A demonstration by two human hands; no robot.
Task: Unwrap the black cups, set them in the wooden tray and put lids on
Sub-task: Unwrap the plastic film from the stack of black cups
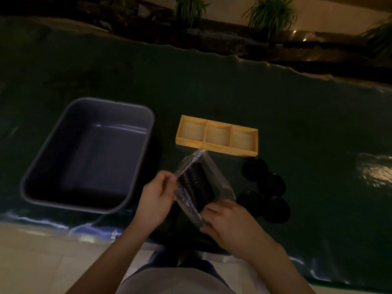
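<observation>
A clear plastic-wrapped pack of black cups (198, 183) is held up above the table's near edge. My left hand (158, 197) pinches the wrap on the pack's left side. My right hand (228, 224) grips the pack's lower end from the right. The wooden tray (216, 148) with three bare compartments lies just beyond the pack. Several black round lids (266, 188) lie in a cluster on the table right of the pack.
A large grey plastic tub (89, 153) stands at the left on the dark green table covering (297, 124). Plants (269, 13) and a dark ledge run along the far side. The scene is dim.
</observation>
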